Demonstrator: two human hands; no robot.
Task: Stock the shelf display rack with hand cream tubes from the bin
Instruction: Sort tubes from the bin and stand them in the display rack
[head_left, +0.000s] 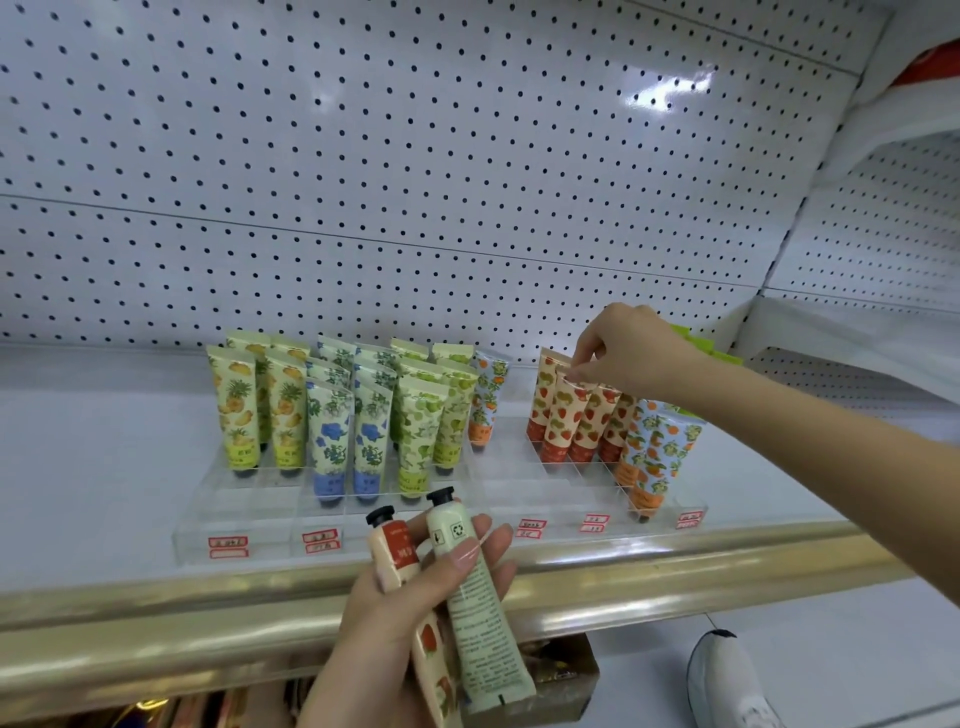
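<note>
Seating a strawberry tube toward the rack's right end.

Thumb and fingertips (575, 372) of the right hand (631, 345) pinch the crimped top of a strawberry tube (563, 415) standing in a slot of the clear rack (519, 491); it probably needs pressing down, then letting go. The left hand (415, 587) curls round two spare tubes (480, 613) at the shelf's (104, 467) front edge. The bin (566, 670) is mostly hidden, and the price labels (531, 527) are unreadable.

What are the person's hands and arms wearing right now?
Nothing visible: the left hand and right hand are bare, ungloved, without rings. The left forearm and right forearm show no sleeve or watch. The left hand's fingernails are long and glossy.
</note>
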